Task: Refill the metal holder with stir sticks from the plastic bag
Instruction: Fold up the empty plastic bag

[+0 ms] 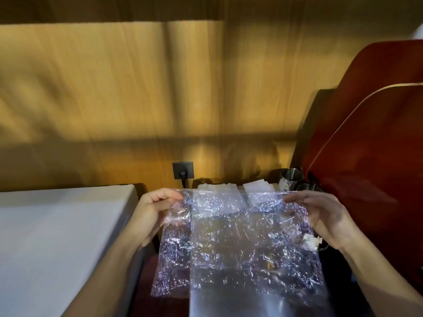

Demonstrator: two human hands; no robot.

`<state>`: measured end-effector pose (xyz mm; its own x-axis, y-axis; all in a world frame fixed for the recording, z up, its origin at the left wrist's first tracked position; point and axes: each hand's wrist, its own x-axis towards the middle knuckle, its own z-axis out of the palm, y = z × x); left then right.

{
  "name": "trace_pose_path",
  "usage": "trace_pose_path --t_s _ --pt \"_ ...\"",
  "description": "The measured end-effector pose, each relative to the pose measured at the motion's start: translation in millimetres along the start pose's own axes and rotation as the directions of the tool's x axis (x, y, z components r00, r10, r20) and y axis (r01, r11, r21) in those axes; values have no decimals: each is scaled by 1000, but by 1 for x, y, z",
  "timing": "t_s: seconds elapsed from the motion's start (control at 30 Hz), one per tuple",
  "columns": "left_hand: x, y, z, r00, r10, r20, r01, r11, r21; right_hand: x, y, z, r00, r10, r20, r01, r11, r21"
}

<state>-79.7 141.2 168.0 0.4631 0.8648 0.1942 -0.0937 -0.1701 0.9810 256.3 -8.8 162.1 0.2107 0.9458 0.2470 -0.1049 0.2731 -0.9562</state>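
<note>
A crinkled clear plastic bag (235, 236) hangs upright in front of me, held by its top edge. My left hand (151, 209) pinches the bag's upper left corner. My right hand (320, 213) grips the upper right edge, partly seen through the plastic. Two shiny metal holders (290, 178) stand behind the bag at the back right, near the wall. I cannot make out stir sticks inside the bag; the frame is motion-blurred.
A white-topped surface (57, 236) fills the left. A dark red padded chair (370, 156) rises on the right. A black wall socket (183, 170) with a plug sits on the wood-panelled wall. White packets (217, 186) lie behind the bag.
</note>
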Motion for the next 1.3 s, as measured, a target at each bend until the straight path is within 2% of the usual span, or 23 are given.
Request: trace_pose_path --t_s 0.07,0.13,0.33,0.53,0.6,0.7,0.77,0.83,0.9,0.97,1.03,1.1,1.17,1.23,1.27,1.3 --pt "-2 1 -1 991 -62 121 88 969 -231 0 -1 1 999 32 1 -32 999 36" --pt "-5 1 0 970 -88 226 159 935 -316 0 -1 2 998 56 -25 -57 998 -24" --pt "-12 0 7 942 -136 305 169 982 -84 -3 -8 9 996 93 1 -91 978 -187" --pt "-12 4 9 954 -88 285 116 990 -82 -6 -13 14 994 110 14 -102 957 -271" --pt "-13 9 10 951 -55 303 84 993 -86 -6 -16 11 994 112 -1 -101 886 -452" --pt "-14 23 13 940 -8 341 32 997 -67 -2 -24 9 998 -48 -30 10 678 -735" --pt "-15 35 17 922 26 385 -27 1000 -4 3 -34 15 993 -119 11 81 611 -788" --pt "-16 45 22 882 48 469 -71 997 32 9 -43 25 997 -27 73 70 713 -697" --pt "-17 54 29 831 41 554 -79 996 45 13 -49 34 968 144 204 8 799 -601" --pt "-17 62 34 798 25 602 -95 992 85 16 -52 42 892 281 353 -62 852 -520" --pt "-16 69 37 769 6 639 -104 988 116 19 -49 50 815 345 465 -112 882 -458" --pt "-14 72 37 753 0 658 -134 979 154 20 -46 57 794 332 510 -86 891 -446" --pt "-11 73 36 773 42 633 -169 975 141 23 -42 60 826 262 499 -41 911 -410" --pt "-7 66 29 829 143 540 -201 978 51 25 -41 59 873 174 455 3 932 -362" --pt "-5 60 24 862 176 475 -183 983 -32 26 -40 58 894 135 428 19 942 -336" --pt "-3 53 19 890 167 425 -106 981 -163 26 -39 57 913 94 396 34 951 -306"
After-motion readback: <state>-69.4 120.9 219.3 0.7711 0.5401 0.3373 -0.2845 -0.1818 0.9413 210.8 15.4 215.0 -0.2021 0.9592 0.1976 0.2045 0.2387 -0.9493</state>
